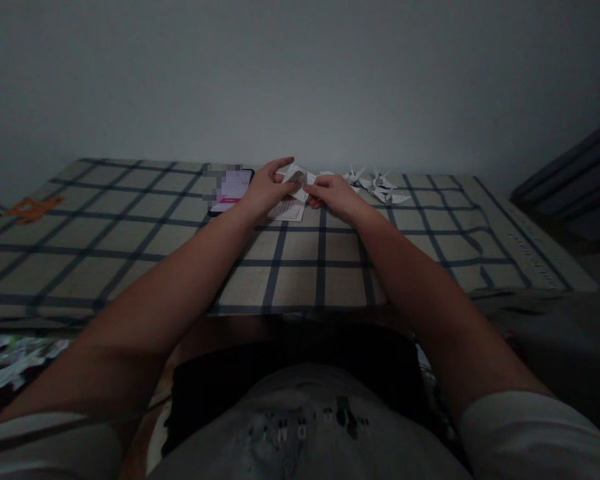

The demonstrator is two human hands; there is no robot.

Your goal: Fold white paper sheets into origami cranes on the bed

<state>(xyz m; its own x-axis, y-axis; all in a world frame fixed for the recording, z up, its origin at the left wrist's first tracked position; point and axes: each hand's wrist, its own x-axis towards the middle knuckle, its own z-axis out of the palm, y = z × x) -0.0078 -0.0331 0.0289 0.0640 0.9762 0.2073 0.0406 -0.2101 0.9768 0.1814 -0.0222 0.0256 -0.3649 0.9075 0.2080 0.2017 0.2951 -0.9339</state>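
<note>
Between my two hands is a small folded piece of white paper [298, 176], raised a little above the table. My left hand [270, 185] grips its left side, thumb on the near face and the index finger stretched out behind. With thumb and fingers pinched, my right hand [333, 193] holds the paper's right corner. Below them lies a printed white sheet [289, 211], partly covered by my left hand. Just right of my right hand sit several folded paper cranes [380, 183], their pointed tips sticking up.
A phone [233, 183] with a lit screen lies left of my left hand. The table has a checked cloth [300, 267] and stands against a pale wall [300, 80]. An orange object [34, 209] rests at the far left. Dark grey fabric [575, 180] hangs at the right.
</note>
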